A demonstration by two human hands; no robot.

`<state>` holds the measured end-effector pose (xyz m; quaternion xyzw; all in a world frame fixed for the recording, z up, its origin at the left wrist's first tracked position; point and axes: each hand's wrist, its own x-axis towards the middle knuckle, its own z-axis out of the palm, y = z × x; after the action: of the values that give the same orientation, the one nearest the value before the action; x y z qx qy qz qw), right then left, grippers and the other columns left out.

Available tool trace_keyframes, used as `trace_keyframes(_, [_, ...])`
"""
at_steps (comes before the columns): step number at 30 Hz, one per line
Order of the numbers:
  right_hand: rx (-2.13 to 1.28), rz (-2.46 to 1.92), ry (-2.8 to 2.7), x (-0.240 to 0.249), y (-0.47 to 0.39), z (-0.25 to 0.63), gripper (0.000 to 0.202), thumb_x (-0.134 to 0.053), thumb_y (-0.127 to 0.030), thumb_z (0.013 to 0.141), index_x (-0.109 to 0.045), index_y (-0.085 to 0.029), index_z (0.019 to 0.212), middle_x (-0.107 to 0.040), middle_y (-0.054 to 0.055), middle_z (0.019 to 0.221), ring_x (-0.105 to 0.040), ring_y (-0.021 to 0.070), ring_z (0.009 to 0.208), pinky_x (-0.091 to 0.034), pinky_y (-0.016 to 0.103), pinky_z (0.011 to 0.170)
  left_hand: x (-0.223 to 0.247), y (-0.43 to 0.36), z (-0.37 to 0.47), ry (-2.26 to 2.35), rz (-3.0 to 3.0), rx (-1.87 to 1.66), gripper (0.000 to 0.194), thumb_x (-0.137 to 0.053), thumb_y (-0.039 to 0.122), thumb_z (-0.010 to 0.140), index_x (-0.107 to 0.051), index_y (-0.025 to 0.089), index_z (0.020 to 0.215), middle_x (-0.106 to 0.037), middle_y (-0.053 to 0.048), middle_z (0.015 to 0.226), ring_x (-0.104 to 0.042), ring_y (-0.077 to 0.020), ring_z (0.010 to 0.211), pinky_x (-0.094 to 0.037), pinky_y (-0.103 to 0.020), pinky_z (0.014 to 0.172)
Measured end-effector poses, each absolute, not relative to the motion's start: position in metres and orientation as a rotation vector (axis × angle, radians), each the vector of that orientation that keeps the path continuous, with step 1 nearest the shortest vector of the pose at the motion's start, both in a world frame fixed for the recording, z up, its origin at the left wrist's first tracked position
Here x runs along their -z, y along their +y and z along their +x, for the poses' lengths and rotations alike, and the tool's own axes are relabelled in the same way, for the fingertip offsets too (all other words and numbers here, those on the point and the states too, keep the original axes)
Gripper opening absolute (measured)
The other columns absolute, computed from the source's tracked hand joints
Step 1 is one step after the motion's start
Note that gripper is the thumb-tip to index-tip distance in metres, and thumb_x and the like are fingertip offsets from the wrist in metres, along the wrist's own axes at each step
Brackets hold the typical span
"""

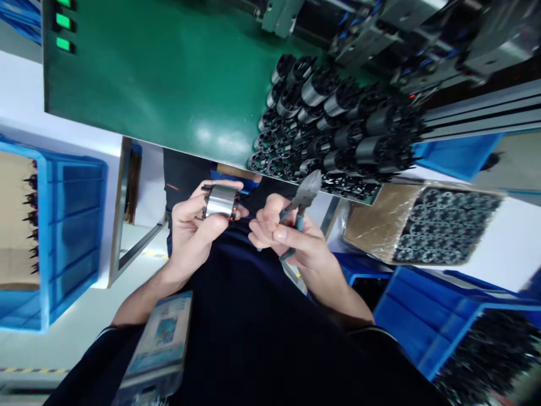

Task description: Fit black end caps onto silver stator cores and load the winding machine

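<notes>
My left hand [192, 231] is closed round a metal motor stator [221, 201] with black plastic ends and a little copper at its right side. Across from it, my right hand [296, 234] grips a pair of pliers [305, 194], whose jaws point up and to the right, towards the table edge. A thin copper-coloured strand shows faintly between the two hands, near my right fingertips. The hands are apart, in front of my dark shirt and below the green table [160, 84].
Many stacked stators [329, 124] stand at the table's right edge, below machinery [372, 34]. At the right lie a carton of stators [448, 225] and a blue crate [426, 316]; another blue crate [74, 225] is at the left.
</notes>
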<state>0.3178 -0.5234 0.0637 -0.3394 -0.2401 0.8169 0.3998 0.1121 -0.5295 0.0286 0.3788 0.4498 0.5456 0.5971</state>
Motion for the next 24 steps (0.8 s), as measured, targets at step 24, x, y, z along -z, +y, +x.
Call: trace_keyframes(24, [-1.117,-1.211,-1.776,-0.052,-0.549,0.296,0.021,-0.063,-0.017,0.114,-0.073,-0.026,0.130,-0.086,0.007,0.113,-0.086,0.0253,0.103,-0.076,0.043,0.102,-0.032,-0.533,0.124,1.133,1.113,-1.328,0.041,-0.081,0.072,0.119,-0.091,0.032,0.122,-0.087,-0.006,0.147,-0.086,-0.0365,0.147,-0.075,-0.058,0.125])
